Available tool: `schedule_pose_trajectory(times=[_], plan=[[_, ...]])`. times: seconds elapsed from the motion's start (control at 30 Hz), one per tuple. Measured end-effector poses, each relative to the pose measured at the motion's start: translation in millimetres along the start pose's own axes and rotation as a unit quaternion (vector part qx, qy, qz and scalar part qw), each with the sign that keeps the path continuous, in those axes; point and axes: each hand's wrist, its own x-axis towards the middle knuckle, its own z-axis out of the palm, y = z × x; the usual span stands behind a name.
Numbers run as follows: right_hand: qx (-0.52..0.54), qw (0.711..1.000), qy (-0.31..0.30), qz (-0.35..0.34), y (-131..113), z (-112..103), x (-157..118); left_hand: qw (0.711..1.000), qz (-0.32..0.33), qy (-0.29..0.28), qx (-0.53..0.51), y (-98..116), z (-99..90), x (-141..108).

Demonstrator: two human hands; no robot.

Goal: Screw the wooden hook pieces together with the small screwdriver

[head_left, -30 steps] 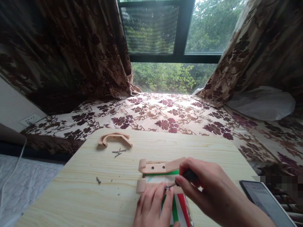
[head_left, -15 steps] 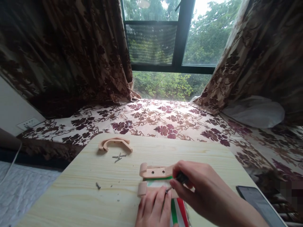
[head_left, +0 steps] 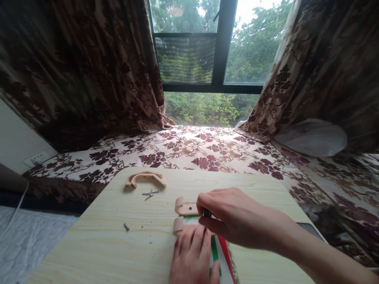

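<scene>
My right hand [head_left: 237, 215] is closed on a screwdriver, its dark handle [head_left: 206, 213] partly showing between thumb and fingers. The tip is hidden behind the fingers. My left hand [head_left: 191, 252] lies flat, fingers stretched out, pressing on the nearer wooden hook piece [head_left: 178, 226] and the board beneath. This board [head_left: 226, 256] has green, white and red stripes. Beyond it lies a second wooden hook piece [head_left: 185, 208] with a dark screw hole or head showing; my right hand covers its right end.
Two curved wooden pieces [head_left: 148, 176] lie at the table's far left, with several screws [head_left: 150, 193] in front. A single screw [head_left: 126, 227] lies nearer on the wooden table [head_left: 97, 244]. A phone [head_left: 310, 228] is partly hidden behind my right forearm.
My right hand has shifted left with the screwdriver, now covering more of the far hook piece. The left hand stays on the near piece. The camera view has tilted slightly.
</scene>
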Motion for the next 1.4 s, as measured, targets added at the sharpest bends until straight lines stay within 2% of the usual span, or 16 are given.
schedule_pose_trajectory(times=[0.03,0.1,0.2,0.3,0.43,0.67,0.9,1.13,1.27,1.4], plan=[[-0.005,1.000,-0.007,-0.004,0,-2,2,0.998,0.031,-0.046,0.001,-2,-3.0,0],[-0.017,1.000,-0.010,0.003,0,-3,6,0.998,0.023,-0.058,0.010,-7,-7.8,-1],[-0.033,0.999,-0.004,0.027,2,-4,9,0.994,0.059,-0.083,0.026,-11,-11.2,-1],[-0.024,1.000,-0.006,-0.004,2,-10,9,0.996,0.063,-0.065,0.028,-10,-13.2,2],[0.001,0.998,-0.039,-0.057,2,-17,8,0.997,0.051,-0.055,0.023,-7,-17.0,8],[-0.042,0.998,-0.034,-0.010,4,-16,9,0.996,0.056,-0.056,0.036,-7,-15.9,10],[-0.026,0.994,-0.083,-0.066,0,-28,13,0.995,0.068,-0.051,0.049,-8,-15.2,7],[-0.048,0.994,-0.093,-0.035,2,-28,17,0.994,0.083,-0.037,0.062,-14,-4.8,2],[-0.072,0.985,-0.142,-0.067,1,-35,18,0.994,0.078,-0.030,0.066,-13,-7.8,5],[-0.062,0.982,-0.156,-0.081,1,-37,17,0.996,0.065,-0.019,0.063,-10,-12.9,12]])
